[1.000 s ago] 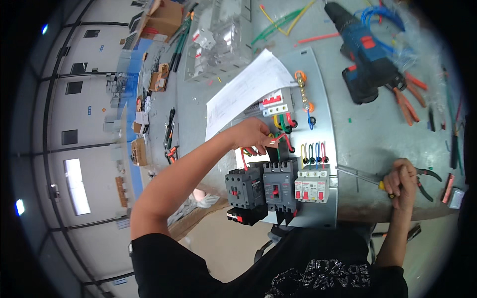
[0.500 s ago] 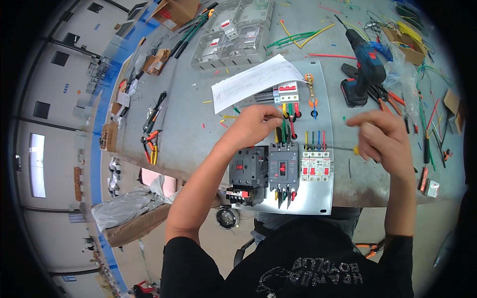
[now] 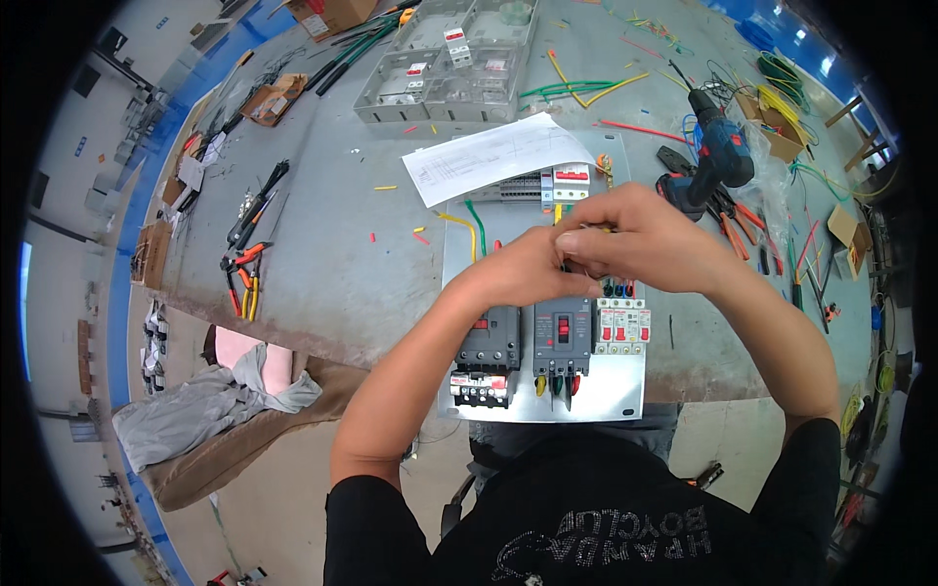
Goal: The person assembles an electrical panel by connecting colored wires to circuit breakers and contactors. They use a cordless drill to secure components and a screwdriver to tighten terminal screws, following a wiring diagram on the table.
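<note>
My left hand and my right hand meet over the wires above a grey moulded-case circuit breaker. Both hands have curled fingers, and their fingertips hide one another and most of the wires. A yellow bit shows between the right fingers, where the screwdriver is mostly covered. What the left fingers pinch is hidden. Left of the breaker sits a dark contactor with a relay below it. Small white breakers with red switches stand to the right. All are on a metal mounting plate.
Paper sheets lie over the plate's far part, beside another small breaker. A cordless drill and pliers are at the right. Clear plastic boxes stand at the back; more pliers lie left.
My right hand has swung left with the screwdriver and joined my left hand over the wires. My left hand has shifted slightly right and lower. The view has turned a little.
</note>
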Demonstrator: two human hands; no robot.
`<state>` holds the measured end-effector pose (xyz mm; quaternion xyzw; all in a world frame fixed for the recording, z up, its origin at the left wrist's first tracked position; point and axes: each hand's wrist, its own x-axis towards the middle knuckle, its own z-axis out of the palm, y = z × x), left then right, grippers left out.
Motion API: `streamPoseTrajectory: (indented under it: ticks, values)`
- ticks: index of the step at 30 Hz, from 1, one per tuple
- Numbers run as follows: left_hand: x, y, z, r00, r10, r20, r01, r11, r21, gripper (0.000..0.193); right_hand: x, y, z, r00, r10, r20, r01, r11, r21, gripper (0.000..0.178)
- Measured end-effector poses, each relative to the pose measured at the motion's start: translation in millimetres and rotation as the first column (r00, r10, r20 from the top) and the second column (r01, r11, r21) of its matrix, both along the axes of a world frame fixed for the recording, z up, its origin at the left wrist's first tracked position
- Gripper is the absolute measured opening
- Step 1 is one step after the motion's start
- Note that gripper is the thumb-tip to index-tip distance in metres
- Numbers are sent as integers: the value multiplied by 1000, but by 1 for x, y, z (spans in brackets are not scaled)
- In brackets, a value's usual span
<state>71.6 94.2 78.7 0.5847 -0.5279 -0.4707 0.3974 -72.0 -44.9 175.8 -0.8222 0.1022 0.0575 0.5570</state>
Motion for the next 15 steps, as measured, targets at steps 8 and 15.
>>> streamPoseTrajectory:
  ticks: [8, 15]
  values:
    - [16, 11, -25, 967, -18, 254, 10, 999, 32, 40, 31, 27, -26, 924, 346, 162, -161, 737, -657, 28]
    - [9, 15, -16, 979, 45, -198, -48, 999, -9, 61, 18, 22, -20, 709, 580, 401, -182, 699, -691, 33]
